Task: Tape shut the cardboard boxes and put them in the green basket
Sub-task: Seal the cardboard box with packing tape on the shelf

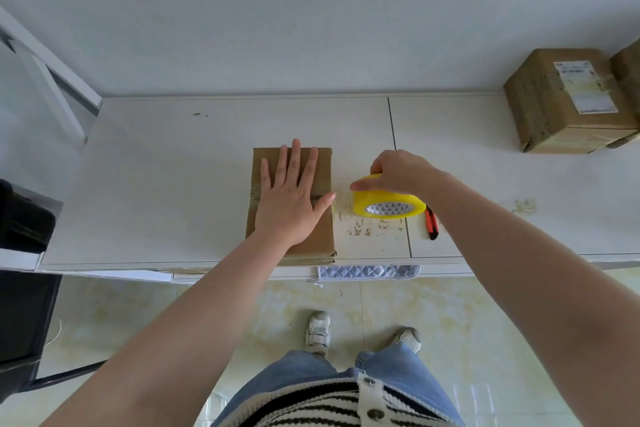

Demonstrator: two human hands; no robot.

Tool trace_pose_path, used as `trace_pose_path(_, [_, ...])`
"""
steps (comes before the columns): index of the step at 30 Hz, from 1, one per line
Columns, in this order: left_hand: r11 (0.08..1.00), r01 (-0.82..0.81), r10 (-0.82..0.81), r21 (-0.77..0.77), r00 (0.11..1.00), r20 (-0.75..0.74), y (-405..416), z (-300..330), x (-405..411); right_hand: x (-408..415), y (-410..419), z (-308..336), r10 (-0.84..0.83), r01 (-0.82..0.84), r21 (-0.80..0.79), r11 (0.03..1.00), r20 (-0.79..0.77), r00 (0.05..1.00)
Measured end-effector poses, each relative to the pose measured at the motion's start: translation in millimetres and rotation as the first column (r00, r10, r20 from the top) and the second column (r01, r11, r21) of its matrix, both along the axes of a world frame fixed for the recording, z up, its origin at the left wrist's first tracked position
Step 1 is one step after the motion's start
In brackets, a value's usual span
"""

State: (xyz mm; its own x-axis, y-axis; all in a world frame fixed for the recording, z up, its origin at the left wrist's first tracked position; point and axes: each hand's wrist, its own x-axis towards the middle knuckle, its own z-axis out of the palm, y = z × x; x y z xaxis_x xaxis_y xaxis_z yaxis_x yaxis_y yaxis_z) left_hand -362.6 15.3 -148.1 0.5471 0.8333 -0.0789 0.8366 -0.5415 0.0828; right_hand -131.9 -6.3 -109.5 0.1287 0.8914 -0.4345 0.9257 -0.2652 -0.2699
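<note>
A flat brown cardboard box lies at the front edge of the white table. My left hand presses flat on its top with straight, spread fingers, over a strip of clear tape that crosses the box. Just right of the box, my right hand grips a yellow roll of tape. A short stretch of tape runs from the roll to the box's right edge. The green basket is not in view.
A red and black utility knife lies right of the roll. Two taped cardboard boxes stand at the table's far right. A dark object sits off the left end. A quilted cloth hangs under the front edge.
</note>
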Motion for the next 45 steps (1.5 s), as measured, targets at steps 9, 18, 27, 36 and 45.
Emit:
trace_pose_path(9, [1.0,-0.006,0.006,0.003,1.0,-0.01,-0.4,-0.1,0.8,37.3,-39.2,-21.5,-0.601,0.637,0.266,0.723,-0.211,0.771])
trace_pose_path(18, [1.0,-0.009,0.009,-0.005,1.0,-0.003,-0.6,-0.6,2.4,34.2,-78.4,-57.5,-0.771,0.81,0.062,0.583,-0.27,0.576])
trace_pose_path(27, [1.0,0.004,-0.004,0.016,1.0,0.012,-2.4,0.6,0.0,-55.3,-9.3,47.9,-0.334,0.649,0.098,0.755,-0.794,0.508])
trace_pose_path(36, [1.0,0.003,-0.003,0.015,1.0,0.021,0.3,-1.4,-0.8,-32.2,-26.8,30.6,-0.265,0.303,0.069,0.95,-0.332,0.905])
trace_pose_path(45, [1.0,0.004,-0.004,0.009,1.0,0.023,0.0,0.1,-0.6,-28.0,-27.4,32.5,-0.23,0.209,-0.096,0.973,-0.338,0.913])
